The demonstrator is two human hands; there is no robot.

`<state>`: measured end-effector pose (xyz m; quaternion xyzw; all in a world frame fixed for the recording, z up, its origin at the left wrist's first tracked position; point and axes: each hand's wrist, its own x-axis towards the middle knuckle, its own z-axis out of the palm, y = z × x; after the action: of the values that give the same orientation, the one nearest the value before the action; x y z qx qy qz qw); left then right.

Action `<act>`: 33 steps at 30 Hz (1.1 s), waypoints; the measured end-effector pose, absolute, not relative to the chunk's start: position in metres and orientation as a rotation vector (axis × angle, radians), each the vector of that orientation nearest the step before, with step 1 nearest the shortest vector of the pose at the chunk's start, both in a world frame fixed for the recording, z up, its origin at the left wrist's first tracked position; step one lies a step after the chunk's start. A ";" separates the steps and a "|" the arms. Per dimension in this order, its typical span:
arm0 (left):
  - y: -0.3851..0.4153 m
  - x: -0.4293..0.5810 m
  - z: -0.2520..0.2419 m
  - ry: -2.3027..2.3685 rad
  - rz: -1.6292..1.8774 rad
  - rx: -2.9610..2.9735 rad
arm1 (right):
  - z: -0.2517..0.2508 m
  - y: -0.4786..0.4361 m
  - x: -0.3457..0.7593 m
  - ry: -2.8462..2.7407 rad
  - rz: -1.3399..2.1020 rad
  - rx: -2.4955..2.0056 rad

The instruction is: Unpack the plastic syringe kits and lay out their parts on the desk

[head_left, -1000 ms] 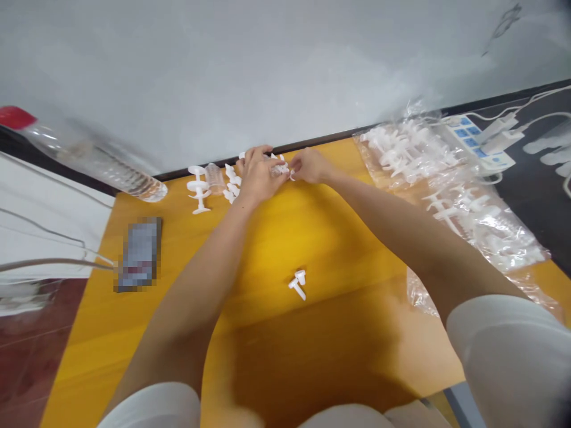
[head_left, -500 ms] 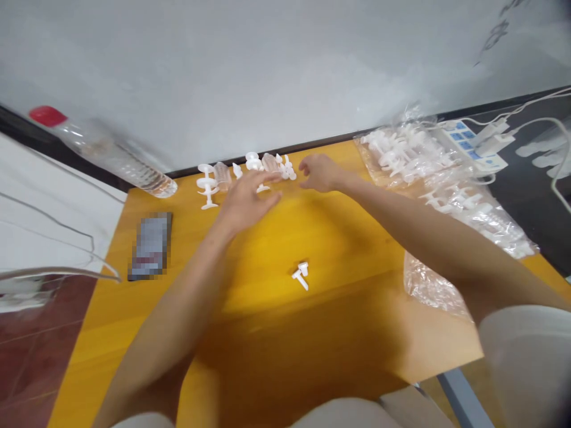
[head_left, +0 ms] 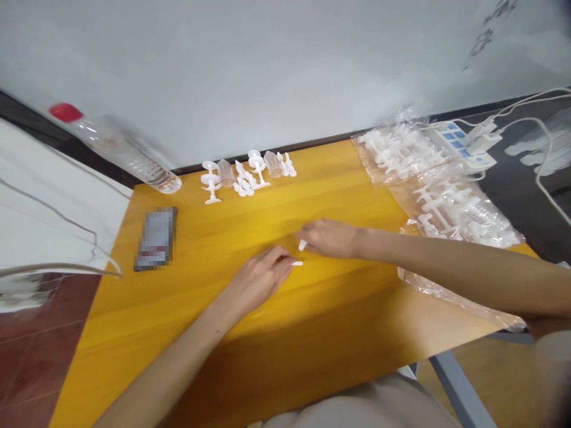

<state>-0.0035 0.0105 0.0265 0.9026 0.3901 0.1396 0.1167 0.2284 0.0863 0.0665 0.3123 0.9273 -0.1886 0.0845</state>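
Over the middle of the table, my left hand (head_left: 259, 278) pinches a small white plastic stick-like piece (head_left: 297, 263) between thumb and fingers. Close by on the right, my right hand (head_left: 329, 237) has its fingers closed on another short white plastic piece (head_left: 303, 244). The two pieces are near each other but apart; my fingers hide much of both. Toward the back, a row of parts lies along the wall: white plungers with round discs (head_left: 210, 181), clear plastic barrels (head_left: 273, 164) and several small white nozzles (head_left: 244, 181).
Clear bags of white plastic parts (head_left: 464, 211) lie at the right, beside a power strip (head_left: 464, 145) with plugged-in cables. At the left are a phone (head_left: 156, 238), blurred out, and a red-capped clear bottle (head_left: 129, 154). The wooden table's front edge is near my lap.
Both hands have come back from the row of parts to the middle of the table. They have taken hold of the two small white pieces lying there. More small nozzles now show in the row.
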 end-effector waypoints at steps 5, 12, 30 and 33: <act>0.093 0.009 0.034 1.452 0.735 2.251 | 0.076 0.167 0.237 2.701 -0.557 1.690; 0.200 0.039 0.022 1.766 0.926 2.380 | 0.047 0.232 0.227 2.646 -0.628 1.835; 0.195 0.036 0.036 1.762 0.933 2.357 | 0.124 0.157 0.302 2.543 -0.336 1.845; 0.145 0.057 0.046 1.473 1.052 2.343 | 0.159 0.067 0.362 2.431 -0.173 2.170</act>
<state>0.0574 0.1452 0.0458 0.7881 0.4956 0.3538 0.0903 0.3617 0.0671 0.1590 0.6636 0.7437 -0.0529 -0.0608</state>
